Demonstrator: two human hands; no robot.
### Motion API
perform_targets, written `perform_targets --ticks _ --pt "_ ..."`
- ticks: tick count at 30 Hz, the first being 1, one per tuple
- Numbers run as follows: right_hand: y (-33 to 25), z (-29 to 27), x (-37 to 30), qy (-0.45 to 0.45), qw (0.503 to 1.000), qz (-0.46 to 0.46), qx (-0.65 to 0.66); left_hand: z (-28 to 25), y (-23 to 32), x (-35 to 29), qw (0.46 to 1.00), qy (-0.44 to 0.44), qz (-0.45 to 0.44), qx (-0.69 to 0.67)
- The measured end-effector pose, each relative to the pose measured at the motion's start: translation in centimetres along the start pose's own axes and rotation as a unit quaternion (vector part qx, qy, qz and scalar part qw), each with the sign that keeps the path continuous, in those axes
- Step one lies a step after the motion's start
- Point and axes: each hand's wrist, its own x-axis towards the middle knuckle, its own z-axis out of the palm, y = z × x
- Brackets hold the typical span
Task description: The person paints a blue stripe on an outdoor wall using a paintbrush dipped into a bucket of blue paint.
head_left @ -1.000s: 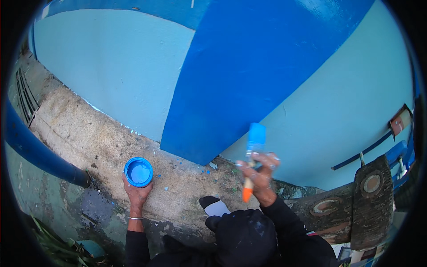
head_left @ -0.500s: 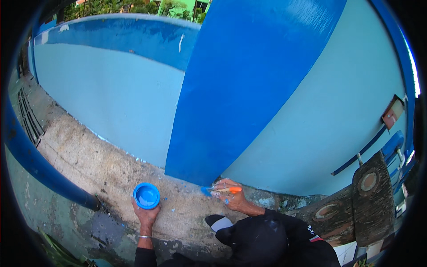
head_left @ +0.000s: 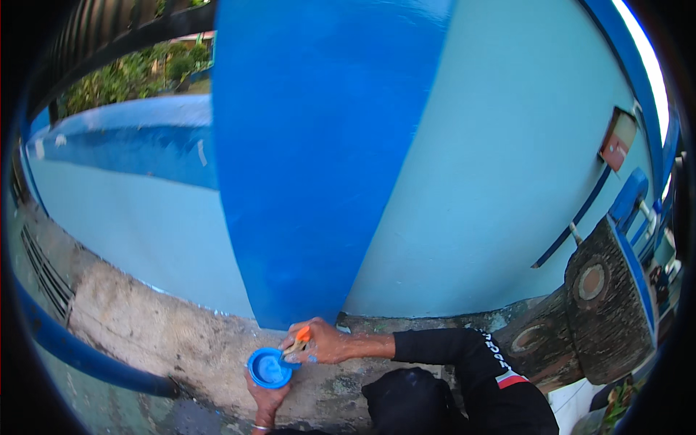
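While the left hand [head_left: 267, 395] cups a small round blue pot [head_left: 270, 367] from beneath, its grip closed around the pot's underside, the right hand [head_left: 322, 343] reaches across and dips a paintbrush [head_left: 297, 342] into it. The right grip is closed on the brush's orange handle, which pokes up between thumb and fingers; the bristles point down into the pale blue paint just left of that grip. Both hands meet over a rough, stained concrete ledge [head_left: 159, 337], which runs away to the left of the pot. Directly above the right grip rises a wall [head_left: 478, 196] of light blue, crossed by a broad dark blue stripe [head_left: 319, 145] whose lower edge ends just above the brush. Well off to the right of the grips stands a cut tree stump [head_left: 602, 312]. A black sleeve [head_left: 449, 348] covers the right arm.
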Motion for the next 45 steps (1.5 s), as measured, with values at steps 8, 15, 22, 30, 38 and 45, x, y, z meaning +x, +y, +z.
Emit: perform_targets --ticks 8,15,22,30,38,45 --pt "4.2 0.7 -1.1 -0.007 0.998 -0.062 0.01 3.9 -4.8 -5.2 0.999 -0.029 -0.008 0.014" --pt "5.9 0.9 -3.3 0.09 0.995 0.025 0.033 6.7 -2.9 -5.2 0.997 0.001 -0.044 0.055" --pt "8.0 -0.6 -4.6 0.123 0.99 0.065 -0.002 7.8 1.4 -2.4 0.985 -0.035 -0.083 0.148" --pt "11.4 3.8 -3.5 0.074 0.99 0.118 -0.033 8.8 0.4 -2.4 0.988 -0.073 -0.012 0.137" --pt "12.1 5.4 -2.7 0.085 0.993 0.059 -0.059 6.0 -5.0 -4.5 0.987 -0.128 -0.091 0.019" --pt "13.0 3.1 -4.8 0.086 0.992 0.084 0.043 4.8 -1.3 -2.4 0.961 -0.226 -0.126 0.096"
